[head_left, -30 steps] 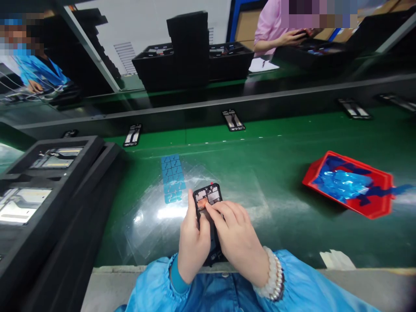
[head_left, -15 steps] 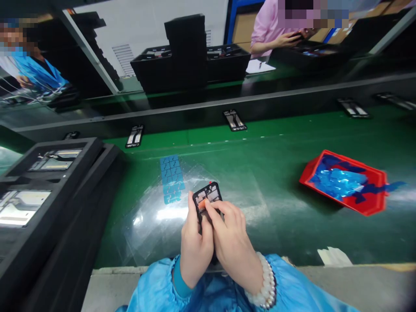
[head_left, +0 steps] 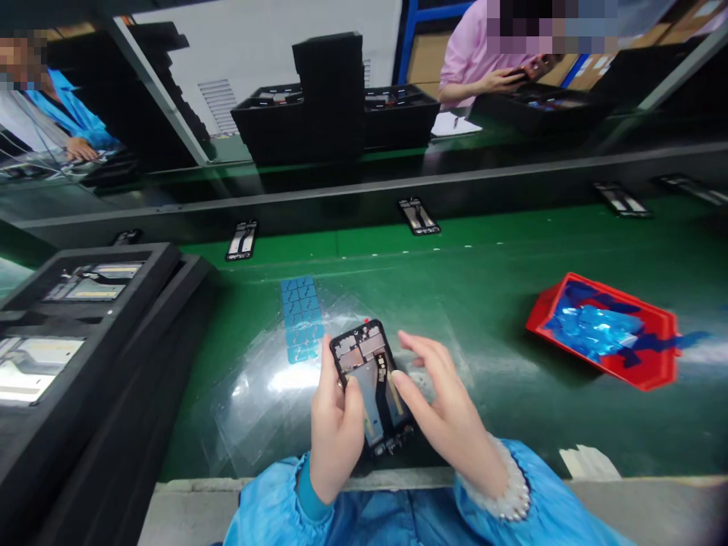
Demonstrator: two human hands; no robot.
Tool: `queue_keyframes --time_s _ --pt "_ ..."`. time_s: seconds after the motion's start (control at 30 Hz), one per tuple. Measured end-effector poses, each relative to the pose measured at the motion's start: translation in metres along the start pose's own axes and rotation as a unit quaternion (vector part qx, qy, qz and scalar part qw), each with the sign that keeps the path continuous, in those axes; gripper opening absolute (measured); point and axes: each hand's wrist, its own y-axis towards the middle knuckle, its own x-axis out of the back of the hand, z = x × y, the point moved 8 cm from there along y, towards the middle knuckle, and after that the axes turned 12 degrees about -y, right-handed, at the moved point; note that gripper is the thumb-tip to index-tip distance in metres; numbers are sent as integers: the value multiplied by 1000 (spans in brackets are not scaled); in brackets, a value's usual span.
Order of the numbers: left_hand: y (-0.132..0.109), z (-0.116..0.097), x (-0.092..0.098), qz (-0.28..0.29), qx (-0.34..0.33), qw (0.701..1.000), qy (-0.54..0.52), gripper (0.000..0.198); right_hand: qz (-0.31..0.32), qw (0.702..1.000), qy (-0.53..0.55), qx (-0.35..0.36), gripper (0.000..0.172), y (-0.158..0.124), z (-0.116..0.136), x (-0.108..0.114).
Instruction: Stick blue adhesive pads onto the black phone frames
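Observation:
My left hand grips a phone frame along its left side, the thumb lying over the edge. The frame is tilted with its inner side up, showing metal plates and a black flex cable. Just right of it, my right hand is open with fingers apart. Its thumb is near or touching the right edge; I cannot tell which. A sheet of blue die-cut stickers lies beyond my left hand, beside clear film on the green bench.
To the right is a red bin with blue film scraps. Black foam trays holding phone parts are stacked on the left. More phone frames lie on the green strip behind. Two people work across the bench near black boxes.
My right hand has moved off the phone frame to the right and opened, uncovering the lower part. An orange piece seen under its fingers earlier no longer shows there.

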Motion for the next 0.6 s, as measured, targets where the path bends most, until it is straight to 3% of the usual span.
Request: queue_keyframes --time_s 0.07,0.13,0.2,0.3,0.6 --pt "5 -3 5 -21 11 998 -59 60 88 995 42 -23 42 1 -8 -15" --pt "9 -5 10 -34 19 995 -94 52 200 976 81 -34 33 -3 -8 -33" --pt "15 -6 15 -34 32 994 -100 39 254 963 85 -36 27 -7 -6 -40" --pt "24 -7 22 -19 59 995 -84 25 257 965 60 -16 24 -3 0 -35" --pt "39 -5 33 0 84 994 -76 21 311 949 4 40 25 15 5 -36"
